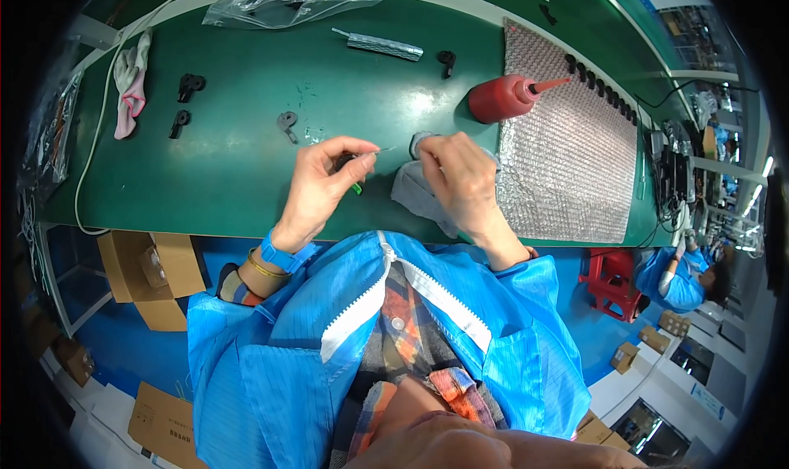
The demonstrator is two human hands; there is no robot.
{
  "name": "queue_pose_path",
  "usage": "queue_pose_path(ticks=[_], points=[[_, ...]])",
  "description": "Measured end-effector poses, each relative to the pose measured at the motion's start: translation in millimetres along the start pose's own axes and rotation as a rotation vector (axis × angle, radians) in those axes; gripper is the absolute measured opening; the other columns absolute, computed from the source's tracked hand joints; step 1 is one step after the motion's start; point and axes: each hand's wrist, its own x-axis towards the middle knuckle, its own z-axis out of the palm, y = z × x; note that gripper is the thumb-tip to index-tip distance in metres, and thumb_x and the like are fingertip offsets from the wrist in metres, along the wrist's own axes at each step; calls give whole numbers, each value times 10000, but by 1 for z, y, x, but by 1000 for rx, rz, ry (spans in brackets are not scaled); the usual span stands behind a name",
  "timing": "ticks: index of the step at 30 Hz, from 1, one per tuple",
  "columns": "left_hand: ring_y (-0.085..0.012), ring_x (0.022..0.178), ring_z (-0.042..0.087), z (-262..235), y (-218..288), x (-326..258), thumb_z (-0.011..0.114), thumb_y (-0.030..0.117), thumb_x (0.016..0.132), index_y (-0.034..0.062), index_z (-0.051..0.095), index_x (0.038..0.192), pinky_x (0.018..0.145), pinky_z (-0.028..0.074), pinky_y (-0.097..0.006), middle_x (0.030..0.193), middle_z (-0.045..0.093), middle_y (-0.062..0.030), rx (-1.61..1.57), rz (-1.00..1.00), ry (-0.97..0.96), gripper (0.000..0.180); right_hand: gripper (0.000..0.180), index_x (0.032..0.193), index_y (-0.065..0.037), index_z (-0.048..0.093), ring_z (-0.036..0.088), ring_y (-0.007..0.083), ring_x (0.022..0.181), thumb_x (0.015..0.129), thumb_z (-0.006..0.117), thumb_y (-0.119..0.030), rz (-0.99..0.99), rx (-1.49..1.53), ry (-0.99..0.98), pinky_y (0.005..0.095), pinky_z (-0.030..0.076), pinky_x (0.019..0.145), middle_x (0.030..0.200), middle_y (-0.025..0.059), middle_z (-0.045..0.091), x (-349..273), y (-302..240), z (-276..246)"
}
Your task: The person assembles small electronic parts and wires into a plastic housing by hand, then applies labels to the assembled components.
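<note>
Between the thumb and fingers of my left hand [325,177] is a slim tool [356,188] with a black and green handle. Its thin, pale tip points right, toward the other hand; most of the handle is hidden by the fingers. My right hand [460,173] is closed on a grey cloth [417,194], which hangs down from it onto the bench near the front edge. Whether anything else is inside the cloth cannot be seen. A small grey hooked part [287,126] lies on the green bench beyond my left hand.
A red squeeze bottle [501,99] lies by a bubble-wrap sheet [567,157], with a row of black parts [600,87] along it. Black parts [191,87], a glove [131,87], a silver tube [385,46] and a plastic bag [292,0] lie farther off. A cable [97,140] runs along the left.
</note>
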Motion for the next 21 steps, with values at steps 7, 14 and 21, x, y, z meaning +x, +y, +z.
queue_pose_path(ticks=[7, 14, 21], points=[[-148, 710, 497, -14, -17, 57, 631, 78, 746, 40, 660, 835, 638, 396, -262, 758, 576, -15, 653, 427, 38, 101, 109, 803, -9, 585, 503, 165, 595, 710, 611, 41, 285, 339, -71, 250, 409, 542, 705, 50, 557, -2, 3, -5], [-203, 860, 473, -22, -30, 86, 644, 159, 730, 78, 658, 884, 761, 366, -314, 903, 560, -22, 1209, 440, 167, 175, 113, 825, 1, 605, 513, 162, 586, 720, 610, 41, 330, 421, -129, 247, 409, 555, 735, 47, 587, -7, 0, -6], [-216, 861, 503, -55, -9, 63, 664, 169, 713, 86, 645, 929, 735, 395, -332, 943, 562, -57, 999, 612, 386, 232, 132, 847, 4, 611, 528, 152, 603, 720, 613, 41, 323, 443, -152, 233, 416, 569, 779, 47, 611, -8, 0, -10]])
